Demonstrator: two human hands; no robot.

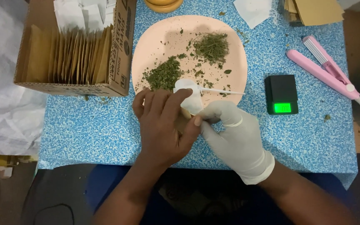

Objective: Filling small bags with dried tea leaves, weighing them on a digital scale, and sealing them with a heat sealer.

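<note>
**Ana:** Head view looks straight down on both hands meeting at the near edge of the pink plate (155,39). What is each one doing?

**Ben:** The bare left hand (161,125) is curled, thumb and fingers closed around a small white filter bag (188,98), with what looks like a tan paper pouch tucked under it. The gloved right hand (234,135) pinches the bag's near edge, and a thin white stick (223,90) pokes out to the right across the plate.

**Ana:** How would you handle a bag like that well?

**Ben:** I'd say keep its mouth over the plate so stray leaf falls back there, grip lightly so the thin paper doesn't tear, and hold the opening upward.

**Ana:** And the herbs?

**Ben:** Two heaps sit on the plate: darker crushed leaf (163,75) at the left, stringier dried stems (212,46) farther back, with crumbs scattered between.

**Ana:** What about the surface?

**Ben:** A blue-and-white speckled table cover (92,125). On the far left stands a cardboard box (73,54) packed with upright tan envelopes. To the right of the plate is a small black pocket scale (281,94) with a lit green display, and beyond it a pink crimping iron (326,68) with its cord. More tan envelopes (313,10) lie at the far right.

**Ana:** The room?

**Ben:** Little shows: crumpled white sheeting (1,83) left of the table and dark floor near the person.
</note>
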